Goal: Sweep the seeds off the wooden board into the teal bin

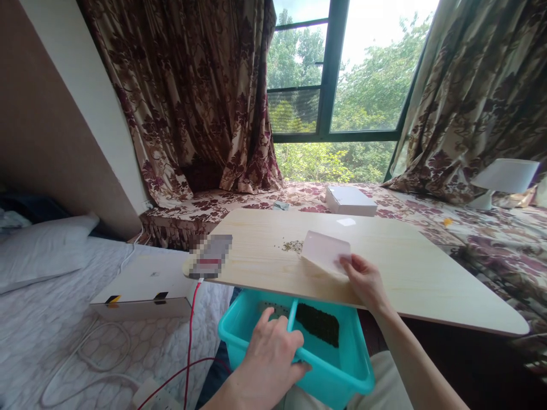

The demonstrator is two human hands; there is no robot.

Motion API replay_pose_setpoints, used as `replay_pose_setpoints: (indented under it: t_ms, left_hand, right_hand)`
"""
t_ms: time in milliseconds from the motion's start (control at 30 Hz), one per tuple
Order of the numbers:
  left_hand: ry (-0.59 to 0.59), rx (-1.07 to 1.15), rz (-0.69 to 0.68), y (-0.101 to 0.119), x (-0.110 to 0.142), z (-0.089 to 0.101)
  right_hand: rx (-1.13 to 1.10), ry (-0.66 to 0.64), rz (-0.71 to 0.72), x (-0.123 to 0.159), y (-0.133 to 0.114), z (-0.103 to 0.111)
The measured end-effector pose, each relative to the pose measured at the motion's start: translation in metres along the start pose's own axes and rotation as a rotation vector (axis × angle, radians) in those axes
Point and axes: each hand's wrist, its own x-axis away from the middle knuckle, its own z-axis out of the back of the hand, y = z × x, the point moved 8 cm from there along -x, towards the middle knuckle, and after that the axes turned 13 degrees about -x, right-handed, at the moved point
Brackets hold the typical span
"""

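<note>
My right hand point(363, 279) pinches the near right corner of a thin, whitish translucent plastic sheet point(325, 249), tilted over the table board point(265, 267). By the sheet's left edge lies a small scatter of greenish-brown grains point(293, 246). Below the board's front edge is a turquoise two-compartment bin point(333, 378). My left hand point(273, 347) grips it where the divider meets the near rim, fingers reaching over the left compartment. A dark green mass of grains point(318, 324) lies in the right compartment. Small specks show in the left one, partly hidden by my fingers.
A blurred-out phone point(211, 256) with a red cable point(189, 341) lies at the board's left end. Left of it, a white box point(145, 285) rests on the bed. Another white box point(350, 199) and a lamp point(504, 176) stand on the window ledge.
</note>
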Motion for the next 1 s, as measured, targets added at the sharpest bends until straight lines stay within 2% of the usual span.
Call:
replay_pose_setpoints:
  t_ms: [200, 400, 667, 833, 1000]
  left_hand:
    - [-0.009, -0.018, 0.007, 0.000, 0.000, 0.001]
    - [-0.011, -0.003, 0.023, 0.002, 0.000, 0.003]
    - [0.008, 0.010, 0.016, 0.003, 0.001, 0.007]
    - [0.018, 0.015, 0.015, 0.003, 0.000, 0.006]
    - [0.024, 0.012, 0.015, 0.003, -0.001, 0.005]
  right_hand:
    - [-0.018, -0.043, -0.011, 0.002, -0.001, -0.005]
    - [0.032, 0.042, 0.025, 0.010, -0.010, 0.008]
    - [0.022, -0.088, -0.014, 0.023, -0.008, -0.024]
    - [0.027, -0.067, 0.005, 0.016, -0.007, -0.024]
    - [0.015, -0.147, -0.031, 0.025, -0.004, -0.033]
